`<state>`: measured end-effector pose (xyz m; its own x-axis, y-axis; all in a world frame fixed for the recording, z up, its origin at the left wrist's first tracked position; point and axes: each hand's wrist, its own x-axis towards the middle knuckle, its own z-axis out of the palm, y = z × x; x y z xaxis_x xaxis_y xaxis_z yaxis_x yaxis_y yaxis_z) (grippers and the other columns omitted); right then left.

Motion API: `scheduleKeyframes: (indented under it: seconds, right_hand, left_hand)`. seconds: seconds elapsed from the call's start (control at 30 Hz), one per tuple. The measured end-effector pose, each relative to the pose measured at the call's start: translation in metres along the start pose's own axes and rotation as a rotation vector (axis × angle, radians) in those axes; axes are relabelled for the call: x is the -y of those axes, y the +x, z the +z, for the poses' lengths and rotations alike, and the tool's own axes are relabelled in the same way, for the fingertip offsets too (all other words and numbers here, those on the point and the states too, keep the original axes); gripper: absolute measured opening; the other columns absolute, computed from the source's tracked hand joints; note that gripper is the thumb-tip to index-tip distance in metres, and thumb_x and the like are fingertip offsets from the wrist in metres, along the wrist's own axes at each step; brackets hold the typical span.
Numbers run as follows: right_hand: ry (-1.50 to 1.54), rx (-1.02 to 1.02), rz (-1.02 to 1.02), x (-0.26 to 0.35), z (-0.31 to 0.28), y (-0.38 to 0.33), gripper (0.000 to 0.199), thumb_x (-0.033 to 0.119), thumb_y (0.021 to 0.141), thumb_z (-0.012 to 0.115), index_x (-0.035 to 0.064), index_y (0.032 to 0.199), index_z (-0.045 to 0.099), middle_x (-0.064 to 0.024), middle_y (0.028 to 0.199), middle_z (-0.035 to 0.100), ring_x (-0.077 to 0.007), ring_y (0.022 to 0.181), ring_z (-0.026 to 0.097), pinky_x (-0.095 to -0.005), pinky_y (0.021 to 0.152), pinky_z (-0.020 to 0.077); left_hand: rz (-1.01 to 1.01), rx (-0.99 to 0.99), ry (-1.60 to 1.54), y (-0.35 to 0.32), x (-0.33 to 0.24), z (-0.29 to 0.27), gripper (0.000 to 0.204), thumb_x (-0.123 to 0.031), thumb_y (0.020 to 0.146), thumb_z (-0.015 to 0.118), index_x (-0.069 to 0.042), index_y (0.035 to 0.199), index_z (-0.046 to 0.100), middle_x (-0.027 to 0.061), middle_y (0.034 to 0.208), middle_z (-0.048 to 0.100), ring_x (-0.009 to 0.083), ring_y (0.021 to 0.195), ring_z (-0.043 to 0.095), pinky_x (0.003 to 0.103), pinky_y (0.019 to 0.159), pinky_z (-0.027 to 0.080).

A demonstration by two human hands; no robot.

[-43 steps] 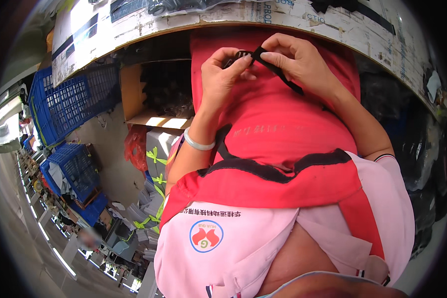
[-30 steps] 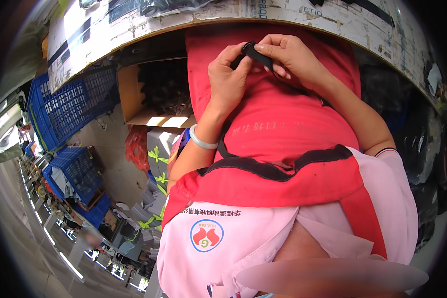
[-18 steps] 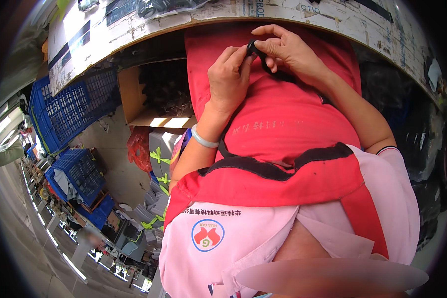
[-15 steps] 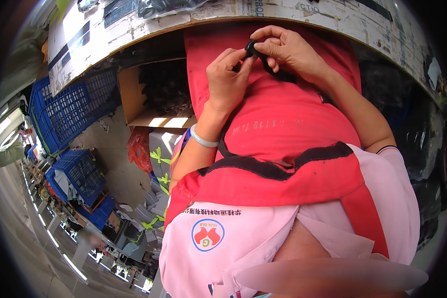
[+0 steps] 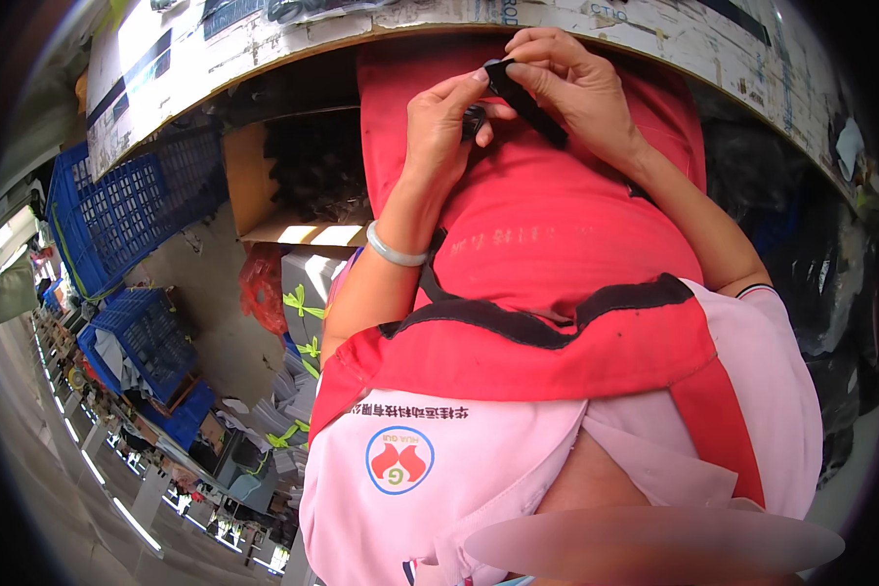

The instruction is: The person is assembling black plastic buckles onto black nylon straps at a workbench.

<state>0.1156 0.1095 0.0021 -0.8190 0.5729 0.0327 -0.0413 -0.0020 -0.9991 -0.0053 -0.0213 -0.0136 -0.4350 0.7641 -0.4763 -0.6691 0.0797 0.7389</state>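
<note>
I'm seeing both hands pinching a black strap [image 5: 525, 98] at 12 o'clock: left hand [image 5: 439, 122], right hand [image 5: 576, 88]. It's looking light, limp; I'd be gripping near the ends.

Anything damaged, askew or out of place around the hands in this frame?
Nothing stands out. Left hand and right hand pinch a narrow black strap over the red apron.

Single head fisheye, looking down, close to hands [image 5: 518, 107].
</note>
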Motion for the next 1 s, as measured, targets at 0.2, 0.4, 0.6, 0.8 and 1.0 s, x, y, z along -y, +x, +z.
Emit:
scheduleKeyframes:
  seconds: [0.2, 0.4, 0.6, 0.8, 1.0]
  right_hand:
    - [0.043, 0.049, 0.331, 0.037, -0.01, 0.007, 0.012, 0.012, 0.091, 0.066, 0.0039, 0.099, 0.066, 0.0009, 0.08, 0.062, -0.003, 0.058, 0.054, -0.0179, 0.053, 0.0449]
    - [0.013, 0.071, 0.413, 0.02, -0.012, 0.001, 0.022, 0.018, 0.089, 0.069, 0.0036, 0.099, 0.056, -0.0021, 0.075, 0.063, -0.005, 0.058, 0.059, -0.0191, 0.051, 0.0507]
    - [0.219, 0.091, 0.386, 0.021, -0.011, 0.003, 0.029, 0.023, 0.094, 0.062, 0.0008, 0.111, 0.058, -0.0045, 0.083, 0.062, -0.008, 0.065, 0.061, -0.0205, 0.057, 0.0539]
    - [0.178, 0.399, 0.532, 0.015, -0.035, 0.006, 0.026, 0.026, 0.093, 0.063, 0.0025, 0.104, 0.064, -0.0022, 0.085, 0.063, -0.0063, 0.071, 0.06, -0.0201, 0.062, 0.0514]
    - [0.041, 0.158, 0.21, 0.014, -0.03, 0.01, 0.021, 0.023, 0.092, 0.064, 0.0016, 0.094, 0.065, -0.001, 0.087, 0.064, -0.0078, 0.08, 0.06, -0.0227, 0.078, 0.0494]
  left_hand:
    - [0.213, -0.072, 0.098, -0.005, -0.006, 0.015, 0.025, -0.016, 0.093, 0.063, 0.007, 0.103, 0.066, 0.0124, 0.087, 0.07, 0.0109, 0.052, 0.059, 0.019, 0.039, 0.04]
    - [0.386, -0.082, 0.316, -0.01, -0.001, 0.016, 0.018, -0.01, 0.092, 0.064, 0.003, 0.103, 0.069, 0.0062, 0.085, 0.068, 0.0043, 0.052, 0.051, 0.018, 0.041, 0.038]
    - [0.489, 0.006, 0.314, -0.009, -0.004, 0.01, 0.013, 0.0, 0.089, 0.064, 0.0, 0.101, 0.069, 0.0003, 0.082, 0.061, 0.0058, 0.059, 0.053, 0.019, 0.048, 0.04]
    - [0.741, 0.124, 0.566, -0.02, -0.003, 0.009, 0.015, 0.003, 0.09, 0.061, 0.0, 0.103, 0.068, 0.0032, 0.096, 0.057, 0.0038, 0.057, 0.049, 0.018, 0.044, 0.037]
    - [0.669, 0.134, 0.575, -0.032, -0.011, 0.016, 0.018, 0.006, 0.084, 0.065, -0.002, 0.099, 0.069, 0.0065, 0.099, 0.057, 0.0132, 0.083, 0.057, 0.023, 0.068, 0.046]
